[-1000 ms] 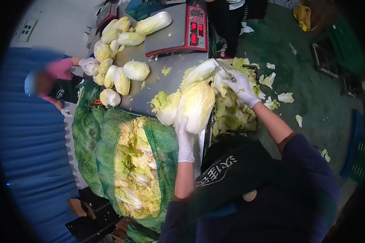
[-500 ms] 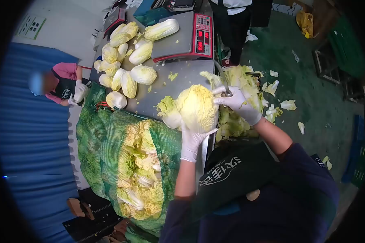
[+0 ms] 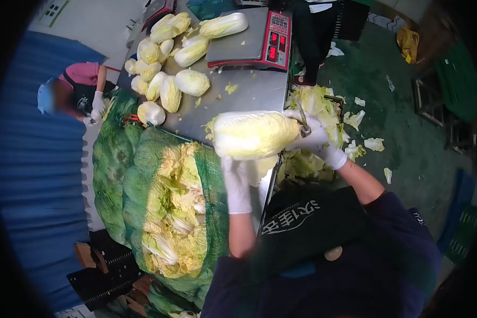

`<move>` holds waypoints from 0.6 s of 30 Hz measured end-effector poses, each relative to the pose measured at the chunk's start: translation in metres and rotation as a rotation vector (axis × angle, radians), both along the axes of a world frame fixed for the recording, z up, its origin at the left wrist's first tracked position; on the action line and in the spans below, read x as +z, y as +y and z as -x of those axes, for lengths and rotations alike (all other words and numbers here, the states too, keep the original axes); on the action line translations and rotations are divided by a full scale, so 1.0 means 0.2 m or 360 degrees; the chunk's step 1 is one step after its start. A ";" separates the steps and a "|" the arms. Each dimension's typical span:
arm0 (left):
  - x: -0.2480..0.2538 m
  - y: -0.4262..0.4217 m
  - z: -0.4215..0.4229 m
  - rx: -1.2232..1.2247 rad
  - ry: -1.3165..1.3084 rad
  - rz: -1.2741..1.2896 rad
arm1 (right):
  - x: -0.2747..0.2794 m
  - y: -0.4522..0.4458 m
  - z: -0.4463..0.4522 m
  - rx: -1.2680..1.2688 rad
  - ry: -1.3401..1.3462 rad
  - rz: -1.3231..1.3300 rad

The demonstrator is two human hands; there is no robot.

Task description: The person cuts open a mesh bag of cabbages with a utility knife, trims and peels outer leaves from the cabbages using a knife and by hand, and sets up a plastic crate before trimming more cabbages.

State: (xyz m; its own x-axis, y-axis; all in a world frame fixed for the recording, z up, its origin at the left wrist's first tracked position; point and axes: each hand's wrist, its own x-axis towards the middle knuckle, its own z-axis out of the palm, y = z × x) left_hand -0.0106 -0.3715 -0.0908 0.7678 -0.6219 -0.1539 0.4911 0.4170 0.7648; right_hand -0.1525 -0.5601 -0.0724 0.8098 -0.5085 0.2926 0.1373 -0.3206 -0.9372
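- I see the left hand [image 3: 235, 177] white-gloved and upright, its fingers mostly hidden from me, the bare left forearm [image 3: 241, 233] nearly vertical.
- I have the right hand [image 3: 315, 135], also gloved, curled in a grip, the right forearm [image 3: 360, 181] slanting up and inward.

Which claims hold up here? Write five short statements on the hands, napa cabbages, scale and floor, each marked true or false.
1. The left hand touches a napa cabbage. True.
2. The right hand holds a knife. True.
3. Both hands are bare. False: both wear white gloves.
4. The scale has a dark display. False: its display shows red digits.
5. The green floor is free of leaves. False: several loose leaves lie on it.
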 end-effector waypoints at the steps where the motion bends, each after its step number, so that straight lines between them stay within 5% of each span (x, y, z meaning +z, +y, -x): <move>1: 0.03 -0.06 0.04 0.0067 0.0277 0.0215 | 0.01 0.05 0.01 -0.0065 -0.0083 0.0118; 3: 0.08 -0.12 0.05 0.0138 0.0640 0.0504 | -0.01 0.13 0.02 -0.0174 -0.0120 0.0098; 6: 0.02 -0.08 0.02 0.0056 0.0350 0.0416 | -0.02 0.09 0.05 -0.0239 0.0382 0.0277; 10: 0.00 -0.07 0.02 -0.0040 0.0251 0.0330 | 0.12 0.02 0.02 -0.0184 0.0145 -0.0286; 15: 0.12 -0.15 0.08 0.0048 0.0329 0.0160 | 0.12 0.14 0.04 -0.0154 0.0136 0.0622; 18: 0.17 -0.15 0.08 -0.0016 0.0182 0.0049 | 0.01 0.05 0.08 -0.0093 0.0197 0.0383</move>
State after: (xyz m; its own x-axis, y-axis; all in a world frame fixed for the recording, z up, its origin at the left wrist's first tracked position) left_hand -0.0271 -0.4016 -0.0562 0.7400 -0.6354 -0.2208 0.5786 0.4338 0.6907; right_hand -0.1677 -0.5502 -0.0694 0.8182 -0.4831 0.3116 0.0014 -0.5403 -0.8414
